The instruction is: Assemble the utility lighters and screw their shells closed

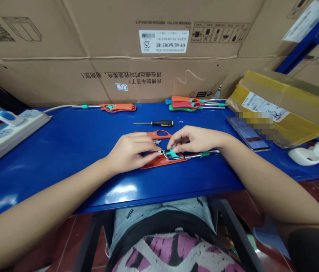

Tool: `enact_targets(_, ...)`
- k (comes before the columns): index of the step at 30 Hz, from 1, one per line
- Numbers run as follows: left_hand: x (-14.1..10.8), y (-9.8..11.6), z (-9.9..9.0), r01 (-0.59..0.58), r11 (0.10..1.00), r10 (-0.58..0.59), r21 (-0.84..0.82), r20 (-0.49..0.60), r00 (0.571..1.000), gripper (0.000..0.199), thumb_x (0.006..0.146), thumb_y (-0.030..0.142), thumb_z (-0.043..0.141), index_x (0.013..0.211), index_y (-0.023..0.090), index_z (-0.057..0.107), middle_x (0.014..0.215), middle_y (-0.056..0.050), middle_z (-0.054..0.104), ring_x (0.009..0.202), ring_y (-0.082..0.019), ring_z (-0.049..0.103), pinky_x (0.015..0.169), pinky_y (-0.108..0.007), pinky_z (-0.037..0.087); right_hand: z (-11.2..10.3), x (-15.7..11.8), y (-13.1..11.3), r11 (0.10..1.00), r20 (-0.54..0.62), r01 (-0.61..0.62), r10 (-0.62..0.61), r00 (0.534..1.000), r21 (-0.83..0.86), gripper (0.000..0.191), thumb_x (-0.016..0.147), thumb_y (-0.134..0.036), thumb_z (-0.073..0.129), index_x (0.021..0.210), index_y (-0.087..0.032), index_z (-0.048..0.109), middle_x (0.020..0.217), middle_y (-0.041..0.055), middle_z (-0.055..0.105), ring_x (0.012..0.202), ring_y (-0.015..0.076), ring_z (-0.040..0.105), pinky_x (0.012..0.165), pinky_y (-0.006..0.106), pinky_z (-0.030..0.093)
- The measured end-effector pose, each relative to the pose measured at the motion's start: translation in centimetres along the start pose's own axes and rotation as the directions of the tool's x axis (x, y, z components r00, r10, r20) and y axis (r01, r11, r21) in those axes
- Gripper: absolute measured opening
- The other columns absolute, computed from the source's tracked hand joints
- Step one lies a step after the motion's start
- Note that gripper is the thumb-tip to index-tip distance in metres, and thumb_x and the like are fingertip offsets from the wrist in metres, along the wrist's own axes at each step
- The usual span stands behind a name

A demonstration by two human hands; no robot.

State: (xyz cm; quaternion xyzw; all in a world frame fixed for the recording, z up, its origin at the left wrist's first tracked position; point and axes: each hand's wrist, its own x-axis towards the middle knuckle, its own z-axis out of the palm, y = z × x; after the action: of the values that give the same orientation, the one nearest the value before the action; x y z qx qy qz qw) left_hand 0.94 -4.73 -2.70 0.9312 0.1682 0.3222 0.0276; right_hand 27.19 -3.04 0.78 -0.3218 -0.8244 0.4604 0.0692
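Note:
An opened orange lighter half-shell [159, 162] lies on the blue table, its metal tube pointing right. Green parts [173, 153] and thin wires sit inside it. My left hand [133, 151] pinches at the small dark part and wires at the shell's left end; the exact piece is partly hidden by the fingertips. My right hand [190, 140] curls over the green parts, thumb and fingers pressed near them. Just behind the hands is the other orange half-shell [159, 134], with a small metal piece [157, 142] in front of it.
A screwdriver [162, 123] lies behind the hands. Assembled lighters [184, 104] are stacked at the back; another orange lighter [118, 107] lies back left. A power strip [12, 132] is at left. At right are a phone [247, 134], a taped box [295, 109] and a white object [303, 156].

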Motion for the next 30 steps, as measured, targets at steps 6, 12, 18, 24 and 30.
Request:
enact_targets(6, -0.07, -0.06, 0.09, -0.042, 0.999, 0.042, 0.003, -0.010, 0.999, 0.009, 0.094, 0.024, 0.068, 0.096, 0.020, 0.076, 0.087, -0.002, 0.080, 0.076, -0.015, 0.070, 0.074, -0.029, 0.054, -0.09, 0.00, 0.10, 1.000, 0.007, 0.000, 0.000, 1.000, -0.024, 0.027, 0.086, -0.030, 0.066, 0.105, -0.014, 0.075, 0.089, 0.0044, 0.073, 0.074, 0.0135, 0.060, 0.068, 0.026, 0.046)
enact_targets(12, -0.10, -0.10, 0.24, -0.029, 1.000, 0.028, -0.007, -0.028, 0.999, 0.010, 0.095, 0.025, 0.068, 0.094, 0.020, 0.076, 0.086, -0.002, 0.080, 0.074, -0.015, 0.070, 0.072, -0.028, 0.054, 0.12, 0.11, 0.28, 0.999, 0.004, 0.022, -0.021, 1.000, -0.027, 0.028, 0.088, -0.031, 0.065, 0.105, -0.012, 0.074, 0.085, 0.0039, 0.071, 0.072, 0.0126, 0.057, 0.067, 0.025, 0.045)
enact_targets(18, -0.09, 0.01, 0.20, -0.013, 1.000, 0.013, -0.011, -0.029, 0.999, 0.009, 0.094, 0.025, 0.068, 0.093, 0.020, 0.076, 0.086, -0.002, 0.080, 0.075, -0.015, 0.070, 0.073, -0.028, 0.055, 0.23, 0.22, 0.42, 0.999, 0.000, 0.029, -0.029, 1.000, -0.024, 0.028, 0.088, -0.032, 0.065, 0.105, -0.012, 0.074, 0.086, 0.0043, 0.071, 0.072, 0.0125, 0.057, 0.067, 0.026, 0.045)
enact_targets(24, -0.13, 0.08, 0.25, -0.012, 1.000, 0.012, -0.013, -0.023, 1.000, 0.007, 0.093, 0.023, 0.070, 0.094, 0.019, 0.075, 0.085, -0.002, 0.079, 0.075, -0.015, 0.069, 0.073, -0.028, 0.053, 0.09, 0.02, -0.04, 0.999, -0.015, 0.035, -0.035, 0.999, -0.008, 0.027, 0.089, -0.031, 0.064, 0.105, -0.012, 0.074, 0.089, 0.0050, 0.073, 0.076, 0.0133, 0.059, 0.070, 0.026, 0.047)
enact_targets(30, -0.22, -0.16, 0.49, 0.010, 0.999, -0.011, -0.042, -0.016, 1.000, 0.007, 0.093, 0.024, 0.071, 0.093, 0.019, 0.075, 0.086, -0.002, 0.079, 0.074, -0.015, 0.068, 0.072, -0.027, 0.053, 0.76, 0.53, 0.03, 0.997, -0.039, 0.041, -0.038, 0.999, 0.063, 0.029, 0.089, -0.026, 0.064, 0.112, -0.011, 0.074, 0.084, 0.0023, 0.070, 0.069, 0.0098, 0.055, 0.064, 0.022, 0.044)
